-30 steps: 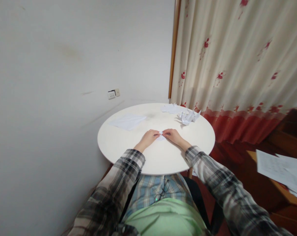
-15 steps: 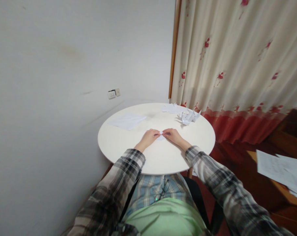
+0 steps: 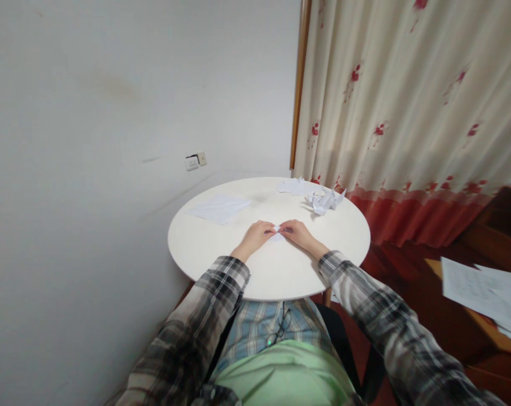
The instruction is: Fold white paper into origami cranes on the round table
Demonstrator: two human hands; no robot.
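Observation:
Between my two hands is a small piece of folded white paper (image 3: 277, 229), low over the middle of the round white table (image 3: 276, 276). My left hand (image 3: 258, 234) pinches its left side with thumb and fingertips. From the other side, my right hand (image 3: 298, 232) grips it in the same way, with the fingertips of both hands almost meeting. The fingers cover much of the paper, so its exact folds cannot be made out. Beyond my right hand lies a cluster of folded white paper shapes (image 3: 324, 202) with pointed ends.
A flat sheet of white paper (image 3: 221, 208) lies at the table's back left, and more paper pieces (image 3: 292, 186) sit at the far edge. A wall with a socket (image 3: 191, 163) is on the left, a curtain (image 3: 377, 113) behind. Papers (image 3: 483, 293) rest on wooden furniture at right.
Both hands stay in the same place with the paper between them; only the fingertips shift very slightly. Everything else on the table is unmoved.

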